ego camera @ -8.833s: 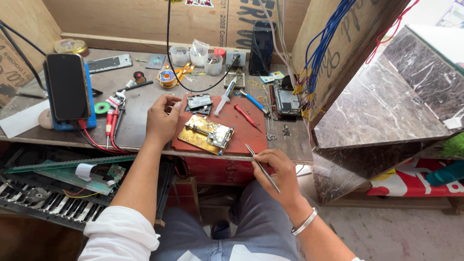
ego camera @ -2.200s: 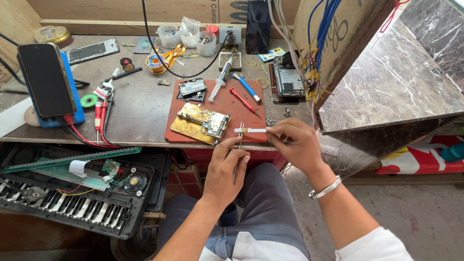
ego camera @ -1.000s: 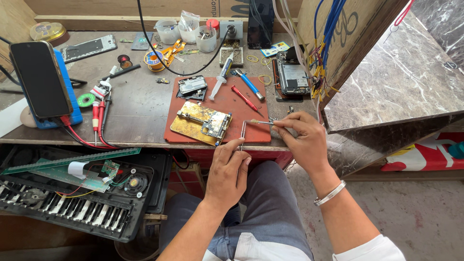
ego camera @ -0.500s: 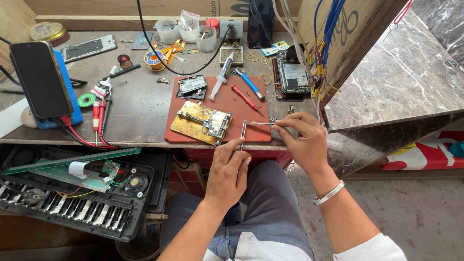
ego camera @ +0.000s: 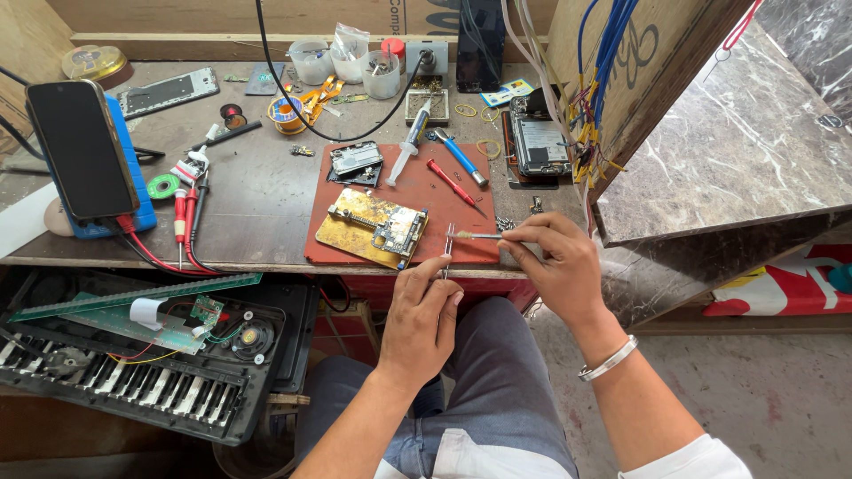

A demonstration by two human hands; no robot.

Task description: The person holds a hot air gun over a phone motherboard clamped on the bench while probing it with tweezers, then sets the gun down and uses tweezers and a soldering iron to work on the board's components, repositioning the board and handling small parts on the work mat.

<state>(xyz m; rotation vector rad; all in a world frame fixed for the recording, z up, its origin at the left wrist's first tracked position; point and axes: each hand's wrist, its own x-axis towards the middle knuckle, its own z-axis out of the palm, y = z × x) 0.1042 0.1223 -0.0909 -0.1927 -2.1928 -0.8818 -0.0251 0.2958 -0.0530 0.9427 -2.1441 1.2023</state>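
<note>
So my left hand (ego camera: 426, 310) sits at the near edge of the bench, fingers curled and pinching a thin pair of metal tweezers (ego camera: 448, 250) that point straight up toward the far side. My right hand (ego camera: 555, 262) is just to the right of it, fingertips pressed together around a slim metal-handled brush (ego camera: 480, 236) that lies sideways, its tip touching the tweezers' points. Both tools meet over the near right corner of a flat red rubber work mat (ego camera: 426, 195). Just left of them on that mat there's a gold-coloured phone circuit board (ego camera: 373, 226), lying tilted. Farther back on the mat I see a small dark phone part (ego camera: 355, 161), a red-handled screwdriver (ego camera: 453, 183) and a blue-handled one (ego camera: 461, 158). Way off left a black smartphone (ego camera: 82, 146) leans on a blue stand. Down at near left there's an opened-up electronic keyboard (ego camera: 151, 355).
</note>
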